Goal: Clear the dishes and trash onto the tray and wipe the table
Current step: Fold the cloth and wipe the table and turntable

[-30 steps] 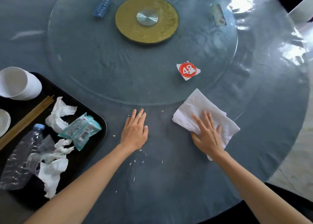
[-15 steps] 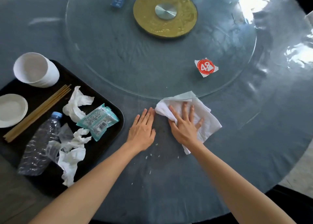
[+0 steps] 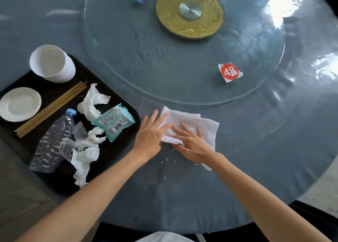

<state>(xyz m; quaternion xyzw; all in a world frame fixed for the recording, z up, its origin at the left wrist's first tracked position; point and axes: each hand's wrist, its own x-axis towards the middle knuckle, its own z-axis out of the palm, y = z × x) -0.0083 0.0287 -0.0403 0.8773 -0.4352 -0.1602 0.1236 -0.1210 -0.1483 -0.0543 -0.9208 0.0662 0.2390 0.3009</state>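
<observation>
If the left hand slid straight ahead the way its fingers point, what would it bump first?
Probably the white cloth: the left hand points up and slightly right, its fingertips already at the cloth's near corner.

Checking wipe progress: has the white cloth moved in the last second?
Yes. The white cloth under the right hand has slid left across the table, from below the red 48 tag to the left hand near the tray.
</observation>
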